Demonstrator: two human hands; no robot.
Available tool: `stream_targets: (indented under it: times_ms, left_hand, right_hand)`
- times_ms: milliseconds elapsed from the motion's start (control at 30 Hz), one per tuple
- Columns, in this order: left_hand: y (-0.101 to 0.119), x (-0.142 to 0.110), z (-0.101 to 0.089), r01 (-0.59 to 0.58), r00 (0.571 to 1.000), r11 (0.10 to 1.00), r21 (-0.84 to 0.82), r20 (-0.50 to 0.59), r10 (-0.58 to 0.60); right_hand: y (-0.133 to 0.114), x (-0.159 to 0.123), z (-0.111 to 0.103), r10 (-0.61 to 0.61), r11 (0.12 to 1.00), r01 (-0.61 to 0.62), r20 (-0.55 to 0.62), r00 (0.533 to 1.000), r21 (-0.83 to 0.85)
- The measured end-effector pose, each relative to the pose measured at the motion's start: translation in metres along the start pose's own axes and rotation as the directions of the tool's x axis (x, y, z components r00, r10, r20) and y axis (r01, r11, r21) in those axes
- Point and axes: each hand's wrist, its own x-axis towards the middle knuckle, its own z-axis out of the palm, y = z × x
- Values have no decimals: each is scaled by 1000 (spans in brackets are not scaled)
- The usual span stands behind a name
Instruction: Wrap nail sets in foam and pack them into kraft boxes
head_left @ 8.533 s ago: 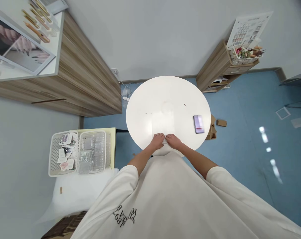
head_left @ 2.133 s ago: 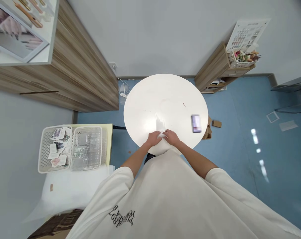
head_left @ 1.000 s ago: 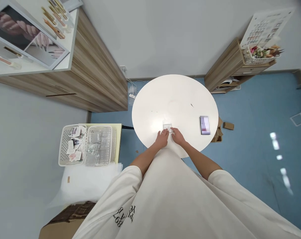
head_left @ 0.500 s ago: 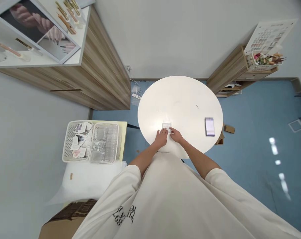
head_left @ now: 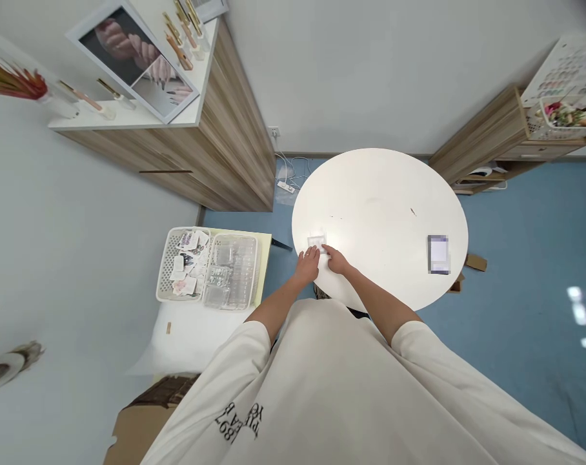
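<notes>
A small clear plastic box (head_left: 316, 241) lies at the left front of the round white table (head_left: 380, 194). My left hand (head_left: 308, 263), with a ring on one finger, has its fingers over the box's near left side. My right hand (head_left: 338, 260) is at its right side, index finger and thumb against the edge and the other fingers curled in. Both hands hold the box down at the tabletop. What is inside it is too small to make out.
A blurred phone-like device (head_left: 438, 254) lies at the table's right. On the left side stand a white basket of small packets (head_left: 164, 278) and a tray of clear boxes (head_left: 252, 278). A wooden cabinet (head_left: 239, 129) stands back left, with a power strip (head_left: 286, 187) beside it.
The clear box has slid left across the table with both hands on it. My view has turned a little to the left.
</notes>
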Motion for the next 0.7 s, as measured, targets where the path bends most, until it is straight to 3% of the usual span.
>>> stream_targets:
  times_ms: [133, 433, 700]
  left_hand:
    - [-5, 0, 0, -22, 1000, 1000, 15, -4, 22]
    - [4, 9, -6, -29, 1000, 1000, 12, -8, 29]
    - [36, -9, -3, 0, 996, 1000, -2, -91, 0]
  right_hand:
    - [2, -10, 0, -17, 1000, 17, -15, 1000, -18]
    - [30, -66, -24, 204, 969, -218, -120, 972, -118]
    - [40, -99, -41, 155, 980, -174, -178, 972, -99]
